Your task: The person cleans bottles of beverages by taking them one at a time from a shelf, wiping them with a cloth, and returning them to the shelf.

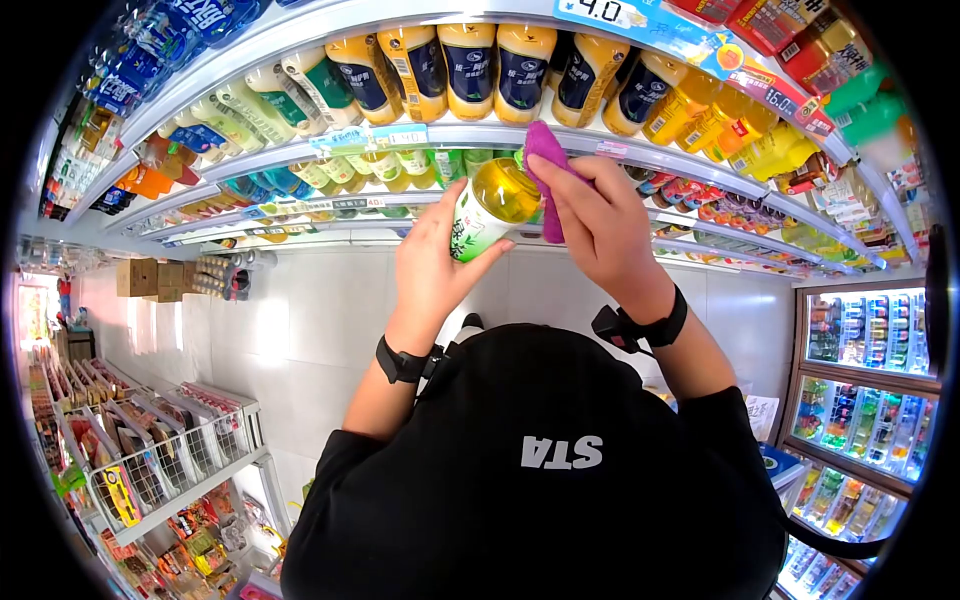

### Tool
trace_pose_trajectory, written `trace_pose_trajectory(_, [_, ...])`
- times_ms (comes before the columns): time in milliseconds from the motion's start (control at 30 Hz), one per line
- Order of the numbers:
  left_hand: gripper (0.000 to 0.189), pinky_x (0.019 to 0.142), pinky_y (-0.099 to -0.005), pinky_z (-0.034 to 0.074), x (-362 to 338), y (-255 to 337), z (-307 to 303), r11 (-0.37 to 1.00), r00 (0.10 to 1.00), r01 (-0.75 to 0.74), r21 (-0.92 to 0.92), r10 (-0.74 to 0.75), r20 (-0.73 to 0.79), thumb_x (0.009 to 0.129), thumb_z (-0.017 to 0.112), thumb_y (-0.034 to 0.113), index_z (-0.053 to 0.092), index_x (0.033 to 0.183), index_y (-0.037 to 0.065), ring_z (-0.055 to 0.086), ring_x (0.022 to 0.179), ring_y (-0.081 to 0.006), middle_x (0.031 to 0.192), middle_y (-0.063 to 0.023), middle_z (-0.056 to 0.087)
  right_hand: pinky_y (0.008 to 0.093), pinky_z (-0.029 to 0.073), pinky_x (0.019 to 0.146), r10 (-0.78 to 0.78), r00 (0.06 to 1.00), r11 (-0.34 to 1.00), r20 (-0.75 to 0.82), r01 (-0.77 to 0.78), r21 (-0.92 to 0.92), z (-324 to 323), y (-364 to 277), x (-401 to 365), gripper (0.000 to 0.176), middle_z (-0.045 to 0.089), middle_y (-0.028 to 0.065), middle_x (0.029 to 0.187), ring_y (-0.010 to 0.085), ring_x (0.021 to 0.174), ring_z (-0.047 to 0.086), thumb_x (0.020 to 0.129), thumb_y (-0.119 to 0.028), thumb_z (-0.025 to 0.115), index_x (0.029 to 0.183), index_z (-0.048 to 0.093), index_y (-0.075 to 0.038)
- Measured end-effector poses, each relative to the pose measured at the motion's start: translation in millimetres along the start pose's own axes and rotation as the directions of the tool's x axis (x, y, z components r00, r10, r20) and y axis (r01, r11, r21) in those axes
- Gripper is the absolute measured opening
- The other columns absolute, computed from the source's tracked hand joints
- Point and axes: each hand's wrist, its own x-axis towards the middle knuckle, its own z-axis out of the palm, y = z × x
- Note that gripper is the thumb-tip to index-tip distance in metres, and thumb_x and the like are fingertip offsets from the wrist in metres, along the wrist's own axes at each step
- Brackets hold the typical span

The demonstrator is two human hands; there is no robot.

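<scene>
A drink bottle with a white and green label and yellow liquid is tilted in front of the shelves. My left hand is wrapped around its labelled lower part, thumb across the near side. In my right hand is a purple cloth, pinched under the fingers. The cloth lies against the upper end of the bottle and covers its cap from view. Just beyond stands a row of bottles with orange caps and dark labels.
Shelves of drinks with price strips curve across the front. Cardboard boxes sit on the floor at left, above a wire rack of packets. A glass-door fridge stands at right. Pale floor tiles show behind the hands.
</scene>
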Motion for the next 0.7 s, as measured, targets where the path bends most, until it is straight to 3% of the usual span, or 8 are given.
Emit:
trace_pose_trajectory(133, [0.083,0.084,-0.0388,0.054,-3.8,-10.9,0.4,0.995,0.996,-0.005,-0.098,-0.004,-0.087,0.071,0.084,0.042,0.051,0.135,0.002,0.066,0.104,-0.0339,0.115,-0.0202,0.065,0.0347,0.048,0.072,0.018,0.999,0.994,0.033,-0.014,-0.106,7.8,27.3,-22.3,0.036,0.058,0.0115,0.091,0.0271,0.080,0.058,0.084,0.002,0.061,0.119,0.066,-0.005])
trace_pose_trajectory(267, [0.082,0.088,-0.0399,0.053,-1.0,-12.3,-1.7,0.990,0.998,0.050,-0.136,-0.055,-0.033,0.071,0.084,0.042,0.052,0.132,-0.002,0.064,0.108,-0.0358,0.119,-0.0230,0.064,0.0323,0.049,0.072,0.261,0.965,0.960,0.025,-0.262,0.103,1.2,30.6,-24.0,0.023,0.062,0.0131,0.090,0.0251,0.079,0.062,0.094,-0.001,0.055,0.115,0.066,-0.001])
trace_pose_trajectory(367, [0.089,0.089,-0.0406,0.052,1.4,-8.6,0.9,0.990,0.996,0.085,-0.109,-0.085,0.009,0.070,0.084,0.045,0.048,0.137,-0.001,0.064,0.109,-0.0366,0.119,-0.0236,0.064,0.0353,0.049,0.078,0.192,0.981,0.973,-0.035,-0.185,0.139,0.8,14.6,-4.6,0.028,0.063,0.0129,0.095,0.0267,0.086,0.062,0.088,0.000,0.058,0.115,0.066,-0.002])
trace_pose_trajectory(433, [0.100,0.086,-0.0417,0.054,2.0,-3.1,6.5,0.998,0.998,0.068,-0.016,-0.067,0.004,0.068,0.085,0.045,0.039,0.145,0.001,0.065,0.105,-0.0369,0.119,-0.0239,0.063,0.0396,0.049,0.088,-0.159,0.987,0.987,-0.006,0.159,-0.037,8.2,2.6,9.2,0.036,0.063,0.0125,0.105,0.0292,0.099,0.061,0.082,-0.002,0.061,0.118,0.065,-0.005])
trace_pose_trajectory(467, [0.100,0.086,-0.0417,0.054,2.3,-0.6,8.8,0.998,0.998,0.064,-0.016,-0.064,0.010,0.068,0.085,0.045,0.039,0.145,0.001,0.065,0.105,-0.0369,0.119,-0.0239,0.063,0.0396,0.049,0.088,-0.154,0.988,0.987,-0.010,0.154,-0.039,18.9,-1.2,9.6,0.036,0.063,0.0125,0.105,0.0292,0.099,0.061,0.082,-0.002,0.061,0.118,0.065,-0.005])
trace_pose_trajectory(533, [0.106,0.081,-0.0423,0.055,4.9,1.9,10.6,0.995,0.995,0.098,-0.002,-0.098,-0.021,0.067,0.086,0.041,0.031,0.149,0.001,0.067,0.098,-0.0369,0.115,-0.0235,0.065,0.0437,0.046,0.097,-0.267,0.945,0.961,0.188,0.275,-0.020,41.5,-3.4,4.9,0.040,0.062,0.0122,0.111,0.0316,0.111,0.058,0.079,-0.005,0.061,0.119,0.064,-0.007])
trace_pose_trajectory(600, [0.107,0.076,-0.0425,0.055,9.9,-9.2,12.9,0.999,0.997,0.024,-0.037,-0.027,-0.072,0.067,0.086,0.037,0.028,0.150,0.005,0.069,0.092,-0.0371,0.107,-0.0226,0.067,0.0422,0.047,0.097,-0.299,0.922,0.953,0.245,0.300,0.033,40.3,-5.3,-7.7,0.039,0.062,0.0122,0.114,0.0314,0.112,0.059,0.080,-0.005,0.060,0.118,0.065,-0.008])
trace_pose_trajectory(700, [0.105,0.076,-0.0415,0.055,13.6,-11.9,3.3,0.944,0.975,0.192,-0.267,-0.214,-0.053,0.066,0.088,0.034,0.029,0.150,0.010,0.069,0.091,-0.0374,0.102,-0.0214,0.068,0.0398,0.050,0.093,-0.204,0.938,0.978,0.280,0.206,0.021,39.1,13.4,-43.8,0.037,0.063,0.0126,0.116,0.0313,0.107,0.061,0.081,-0.004,0.059,0.118,0.065,-0.008])
